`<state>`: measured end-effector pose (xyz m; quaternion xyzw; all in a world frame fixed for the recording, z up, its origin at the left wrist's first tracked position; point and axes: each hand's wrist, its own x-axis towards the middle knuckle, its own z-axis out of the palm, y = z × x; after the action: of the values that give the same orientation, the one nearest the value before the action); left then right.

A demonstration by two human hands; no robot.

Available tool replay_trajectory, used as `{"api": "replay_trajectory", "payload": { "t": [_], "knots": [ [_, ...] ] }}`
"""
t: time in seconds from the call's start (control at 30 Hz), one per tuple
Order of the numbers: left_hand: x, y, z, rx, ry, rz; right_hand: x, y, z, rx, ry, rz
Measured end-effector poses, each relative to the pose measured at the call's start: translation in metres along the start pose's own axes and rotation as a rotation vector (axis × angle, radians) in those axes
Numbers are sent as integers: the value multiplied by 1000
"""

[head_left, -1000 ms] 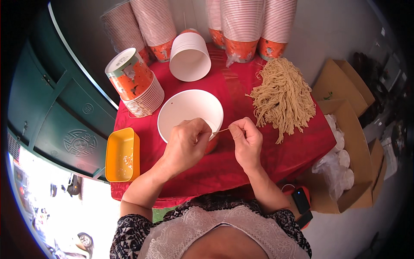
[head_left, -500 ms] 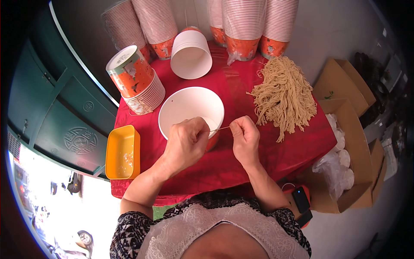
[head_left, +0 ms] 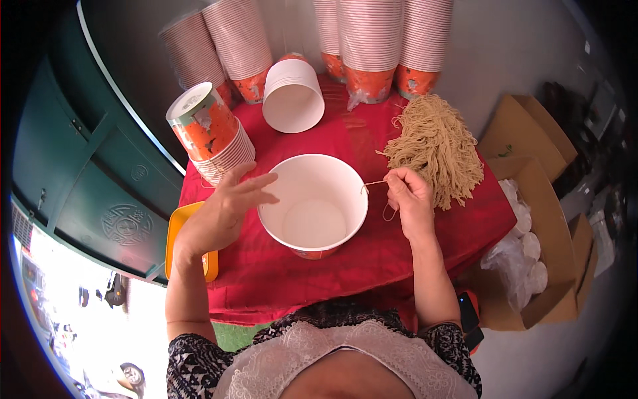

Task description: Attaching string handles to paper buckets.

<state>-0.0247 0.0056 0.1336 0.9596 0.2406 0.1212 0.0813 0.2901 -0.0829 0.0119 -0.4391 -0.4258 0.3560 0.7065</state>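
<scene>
Bowl (head_left: 312, 206) was the landmark: a big white paper tub, open side up, stood on the red cloth (head_left: 372, 259) right in front of the person. A thin tan string (head_left: 374, 183) was seen running from the bowl's right rim to the right hand (head_left: 409, 199), just right of the bowl. The string was pinched between thumb and fingers of that hand, with a small loop hanging below it. The left hand (head_left: 222, 209) was at the bowl's left rim, fingers spread and flat, nothing held; whether the rim was actually touched could not be told.

The string bundle (head_left: 435, 149) lay behind and right of the bowl, near it but not touching. A lying white cup (head_left: 292, 96) was behind the bowl, an orange cup stack (head_left: 209, 136) behind-left, a yellow tray (head_left: 183, 236) left of it at the cloth edge. Tall cup stacks (head_left: 382, 40) stood well behind. Cardboard boxes (head_left: 538, 199) were on the floor, well to the right.

Step judged: a string handle was being fitted at the right rim, with one end apparently already through the wall. The far end was not clearly seen. The next move would likely call for the bowl to be steadied by the left hand, the string to be drawn taut and the free end to be secured with a fine pinch, without the thin wall being torn.
</scene>
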Motion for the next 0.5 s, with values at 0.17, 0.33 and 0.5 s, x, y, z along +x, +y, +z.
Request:
{"api": "replay_trajectory", "payload": {
  "t": [0.17,0.33,0.5],
  "knots": [
    [-9,3,13,-12,-51,37,-1,-15,0,9,-40,-2],
    [-15,16,9,231,64,13,-26,-42,16,63,-76,-185],
    [-16,40,25,179,178,111,-54,-47,31,183,-291,-149]
  ]
}}
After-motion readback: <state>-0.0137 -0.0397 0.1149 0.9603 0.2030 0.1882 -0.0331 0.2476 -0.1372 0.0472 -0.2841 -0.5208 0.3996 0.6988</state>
